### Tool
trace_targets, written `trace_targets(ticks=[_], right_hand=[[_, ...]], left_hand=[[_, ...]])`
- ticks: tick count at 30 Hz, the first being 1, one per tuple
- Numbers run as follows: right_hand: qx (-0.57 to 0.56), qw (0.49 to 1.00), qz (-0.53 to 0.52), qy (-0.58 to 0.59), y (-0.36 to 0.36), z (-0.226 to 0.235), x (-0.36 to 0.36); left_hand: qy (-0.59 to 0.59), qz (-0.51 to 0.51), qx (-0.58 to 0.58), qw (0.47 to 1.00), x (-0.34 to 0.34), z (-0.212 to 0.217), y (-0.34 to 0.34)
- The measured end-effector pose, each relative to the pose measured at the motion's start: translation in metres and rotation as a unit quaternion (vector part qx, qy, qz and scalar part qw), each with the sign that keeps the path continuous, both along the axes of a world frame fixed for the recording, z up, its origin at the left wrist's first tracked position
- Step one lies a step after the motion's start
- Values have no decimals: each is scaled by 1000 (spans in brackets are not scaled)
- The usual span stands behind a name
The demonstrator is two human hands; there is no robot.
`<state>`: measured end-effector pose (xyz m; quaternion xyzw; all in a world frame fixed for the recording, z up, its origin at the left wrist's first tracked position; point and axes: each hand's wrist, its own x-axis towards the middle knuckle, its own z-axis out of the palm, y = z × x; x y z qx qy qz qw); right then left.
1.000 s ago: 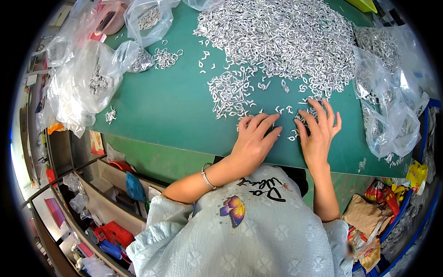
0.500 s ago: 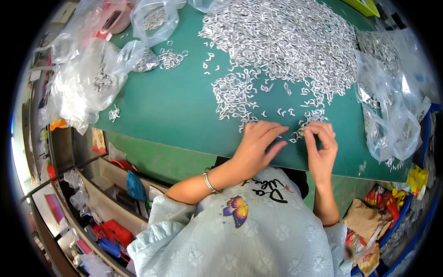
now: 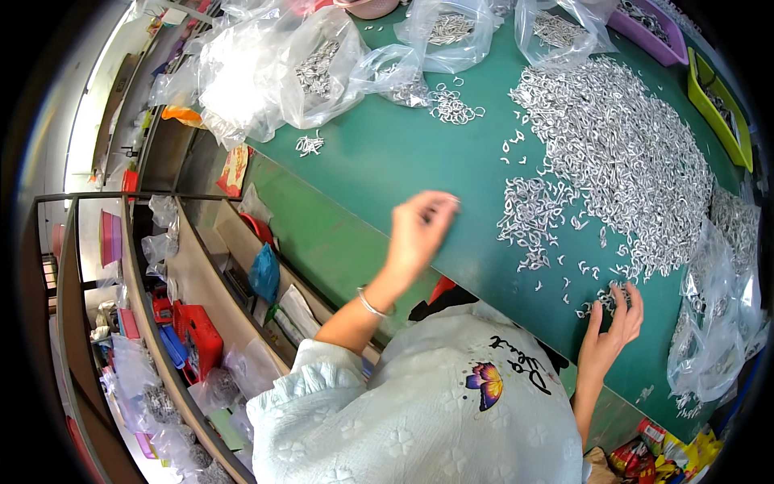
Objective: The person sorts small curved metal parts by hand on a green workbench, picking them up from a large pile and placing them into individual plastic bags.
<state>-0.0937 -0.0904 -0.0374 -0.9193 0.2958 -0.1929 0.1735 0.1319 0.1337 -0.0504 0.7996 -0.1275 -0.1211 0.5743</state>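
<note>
My left hand, a bangle at its wrist, is over the green table, left of the metal pieces. Its fingers are curled with the tips close together and somewhat blurred; anything between them is too small to make out. My right hand has its fingers apart, the tips at a small cluster of silvery curved metal pieces near the table's front edge. Beyond it lie a loose patch of the same pieces and a large heap. A little bunch of slim silvery pieces lies farther left.
Clear plastic bags of metal parts line the far side, beside a small pile of rings. Purple and yellow-green trays stand far right. Another plastic bag sits at right. Compartments with a red basket are left below.
My left hand has moved left, away from the metal pieces, and its fingers have curled. My right hand's fingers have spread at the small cluster. The view has turned toward the left.
</note>
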Motion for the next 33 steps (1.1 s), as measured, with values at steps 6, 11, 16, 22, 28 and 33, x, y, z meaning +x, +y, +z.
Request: trace_targets(ticks=[6,11,16,22,28,33], right_hand=[[8,992,44,120,5,-15,2],[49,984,128,115,-1,-9,10],[86,951,247,163,4,5,2],[-16,980,152,129,-12,-3,-3],[23,968,205,142,17,1,7],[13,984,150,95,20,-6,-16]], left_hand=[[-71,58,107,990,77,-11,10],[-177,47,71,981,139,-24,-37],[-311,-79,144,936,61,10,-44],[-294,-351,109,882,-48,12,-51],[-301,-330,136,884,-62,-3,-52],[-273,-326,116,898,-72,-1,-49]])
